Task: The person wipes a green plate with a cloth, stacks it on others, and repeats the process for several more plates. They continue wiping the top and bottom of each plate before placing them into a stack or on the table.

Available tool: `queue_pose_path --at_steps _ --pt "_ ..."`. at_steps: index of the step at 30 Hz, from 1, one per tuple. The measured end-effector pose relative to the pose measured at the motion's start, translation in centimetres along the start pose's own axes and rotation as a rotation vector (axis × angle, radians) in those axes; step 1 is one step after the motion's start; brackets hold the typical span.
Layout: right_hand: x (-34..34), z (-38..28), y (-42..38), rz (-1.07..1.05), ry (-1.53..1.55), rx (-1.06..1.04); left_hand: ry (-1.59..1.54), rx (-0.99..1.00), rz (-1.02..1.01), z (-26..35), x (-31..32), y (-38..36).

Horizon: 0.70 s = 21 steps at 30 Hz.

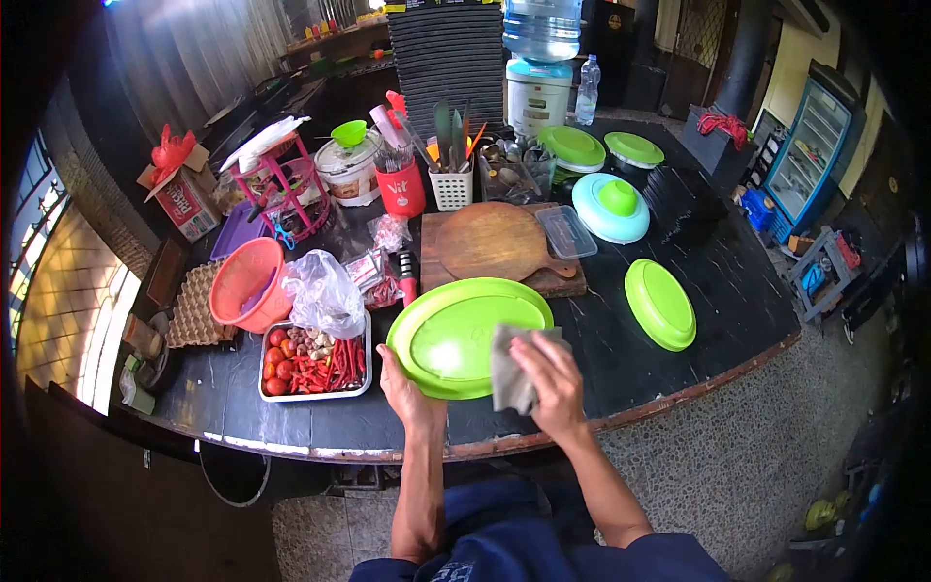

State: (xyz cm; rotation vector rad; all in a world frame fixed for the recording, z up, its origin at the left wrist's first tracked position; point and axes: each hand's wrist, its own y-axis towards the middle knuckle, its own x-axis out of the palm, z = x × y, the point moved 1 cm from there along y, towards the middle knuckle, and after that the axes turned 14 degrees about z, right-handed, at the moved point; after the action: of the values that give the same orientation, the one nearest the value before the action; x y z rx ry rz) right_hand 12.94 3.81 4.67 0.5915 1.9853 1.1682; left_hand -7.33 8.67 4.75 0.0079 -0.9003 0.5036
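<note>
A green oval plate (448,349) is tilted up above the near edge of the table. My left hand (412,396) grips its lower left rim, with the fingers hidden behind it. In my right hand (551,378) is a grey cloth (511,373), which lies against the plate's right side. The right fingers are slightly blurred, pressed over the cloth. Another green oval plate (660,305) rests on the table to the right.
Left of my hands stands a tray (315,396) of tomatoes, chillies and onions, beside a plastic bag (325,291). Behind the plate lies a round wooden board (493,241). Farther back are a utensil holder (452,190), a red container (401,190) and a stacked light-blue dish (592,218).
</note>
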Motion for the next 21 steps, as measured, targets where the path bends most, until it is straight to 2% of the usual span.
queue_pose_path --at_steps 3,4,6,11,14,21 --pt "-0.1 2.0 1.1 0.129 -0.04 0.208 0.023 0.014 -0.034 -0.7 -0.1 -0.3" --pt "0.1 2.2 1.5 0.128 -0.039 0.207 0.051 -0.004 -0.027 -1.1 0.0 -0.6" --pt "0.8 2.8 1.9 0.204 0.066 0.5 0.078 -0.02 -0.021 -1.7 0.1 -1.1" --pt "1.8 1.4 3.7 0.151 0.023 0.425 0.11 -0.064 -0.084 -2.2 0.3 -1.5" --pt "2.3 -1.0 5.1 0.102 0.125 0.324 0.159 -0.094 -0.108 -2.6 0.4 -2.0" --pt "3.4 -4.9 4.3 -0.126 0.256 0.117 0.172 -0.112 -0.135 -3.6 -0.7 -2.0"
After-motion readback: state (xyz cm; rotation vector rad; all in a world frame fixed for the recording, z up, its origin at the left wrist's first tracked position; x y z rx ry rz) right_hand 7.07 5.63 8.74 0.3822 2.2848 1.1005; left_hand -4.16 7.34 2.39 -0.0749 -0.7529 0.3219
